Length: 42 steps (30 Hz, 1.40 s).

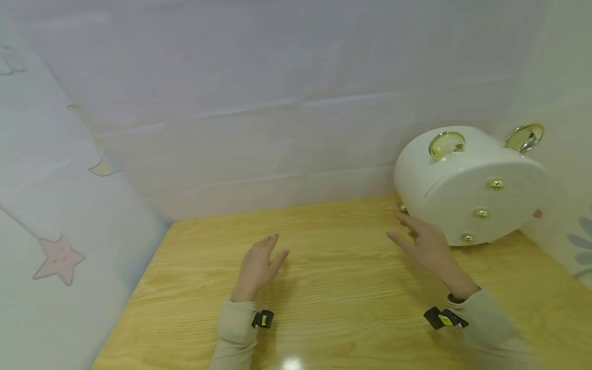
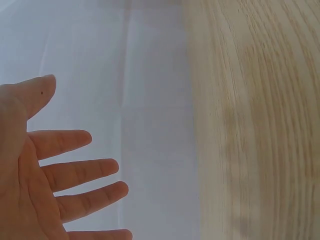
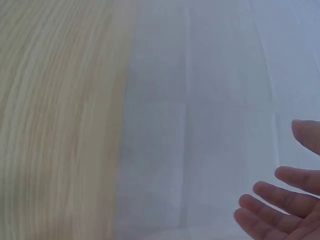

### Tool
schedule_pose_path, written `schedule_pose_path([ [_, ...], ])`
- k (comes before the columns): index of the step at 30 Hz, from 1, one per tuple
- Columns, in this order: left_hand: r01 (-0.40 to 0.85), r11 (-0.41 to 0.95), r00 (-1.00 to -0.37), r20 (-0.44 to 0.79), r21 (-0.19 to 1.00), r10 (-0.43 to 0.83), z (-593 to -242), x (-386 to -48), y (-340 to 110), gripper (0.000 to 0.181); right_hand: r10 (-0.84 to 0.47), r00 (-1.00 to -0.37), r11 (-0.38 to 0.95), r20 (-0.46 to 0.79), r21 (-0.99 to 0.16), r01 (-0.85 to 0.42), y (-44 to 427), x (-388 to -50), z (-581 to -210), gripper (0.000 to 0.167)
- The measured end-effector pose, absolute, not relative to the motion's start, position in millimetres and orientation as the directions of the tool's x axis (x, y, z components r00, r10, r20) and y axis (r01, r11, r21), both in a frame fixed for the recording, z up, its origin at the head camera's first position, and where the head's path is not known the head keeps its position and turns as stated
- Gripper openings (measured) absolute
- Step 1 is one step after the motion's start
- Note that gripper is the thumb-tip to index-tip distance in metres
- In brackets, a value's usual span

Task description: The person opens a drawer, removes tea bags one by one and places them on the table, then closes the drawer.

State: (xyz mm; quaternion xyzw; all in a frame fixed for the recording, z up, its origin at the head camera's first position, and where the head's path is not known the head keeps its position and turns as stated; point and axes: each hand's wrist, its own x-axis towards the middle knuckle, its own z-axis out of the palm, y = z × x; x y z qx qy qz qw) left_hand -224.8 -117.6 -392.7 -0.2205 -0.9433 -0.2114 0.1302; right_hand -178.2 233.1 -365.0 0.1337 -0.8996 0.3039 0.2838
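Note:
Over the middle-left of the wooden table [image 1: 324, 288] my left hand [image 1: 257, 267] hovers with its fingers extended and holds nothing. The left wrist view shows that hand's [image 2: 40, 170] fingers spread and the thumb apart. My right hand [image 1: 427, 246] is held out to the right, fingers straight, with nothing in it. It is nearest to a white rounded case [image 1: 416, 164] with gold ear-shaped parts and gold knobs, overlapping its lower left edge in the head view; whether they touch I cannot tell. Spread fingers of the right hand [image 3: 280, 210] show in the right wrist view.
A creased pale sheet [image 1: 259, 154] covers the wall behind the table. The left side wall [image 1: 55, 180] bears a pink star [image 1: 59, 259] and a yellow moon. Another patterned wall [image 1: 569, 169] stands at the right, close to the white case. Each wrist wears a black strap.

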Motion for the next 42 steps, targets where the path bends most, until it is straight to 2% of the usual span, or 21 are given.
schedule_pose_path([
  [5,0.469,0.803,-0.870,0.350,0.368,0.347,-393.8,-224.8,-118.6,0.049,0.072,-0.634,0.741,0.770,-0.466,-0.483,261.4,-178.2,-348.0,0.026],
  [8,0.470,0.793,-0.871,0.351,0.387,0.345,-394.2,-225.2,-118.6,0.048,0.150,-0.498,0.743,0.854,-0.430,-0.513,281.6,-180.2,-336.1,0.019],
  [11,0.466,0.791,-0.874,0.343,0.397,0.343,-394.7,-225.6,-118.8,0.049,0.231,-0.399,0.750,0.887,-0.424,-0.508,301.6,-181.2,-324.9,0.017],
  [13,0.466,0.790,-0.875,0.338,0.399,0.345,-395.1,-226.0,-119.2,0.049,0.289,-0.375,0.746,0.881,-0.453,-0.488,313.1,-180.7,-317.3,0.018],
  [16,0.472,0.783,-0.873,0.338,0.404,0.352,-395.7,-226.4,-119.4,0.050,0.351,-0.374,0.785,0.859,-0.487,-0.383,329.9,-179.5,-305.6,0.026],
  [19,0.485,0.770,-0.867,0.345,0.414,0.360,-395.8,-226.7,-118.9,0.048,0.397,-0.402,0.822,0.825,-0.515,-0.245,346.8,-179.8,-295.9,0.033],
  [21,0.488,0.764,-0.866,0.345,0.422,0.363,-395.6,-226.5,-118.6,0.048,0.459,-0.443,0.809,0.770,-0.569,-0.150,357.7,-181.4,-291.1,0.037],
  [24,0.490,0.759,-0.866,0.339,0.430,0.367,-395.1,-226.2,-118.3,0.048,0.565,-0.540,0.737,0.624,-0.675,-0.010,373.3,-182.7,-286.4,0.045],
  [27,0.489,0.753,-0.868,0.331,0.441,0.370,-395.0,-225.7,-118.5,0.049,0.594,-0.640,0.685,0.487,-0.723,0.087,385.4,-183.8,-283.9,0.053],
  [31,0.503,0.721,-0.863,0.323,0.477,0.388,-396.1,-225.6,-118.4,0.049,0.571,-0.720,0.651,0.393,-0.751,0.106,398.6,-188.8,-284.6,0.060],
  [37,0.554,0.628,-0.832,0.342,0.547,0.437,-398.9,-229.2,-110.0,0.049,0.565,-0.763,0.625,0.315,-0.766,0.146,417.5,-198.7,-287.7,0.065],
  [42,0.593,0.526,-0.799,0.360,0.610,0.482,-394.5,-239.8,-82.3,0.049,0.564,-0.793,0.597,0.228,-0.777,0.201,425.7,-198.6,-289.9,0.069],
])
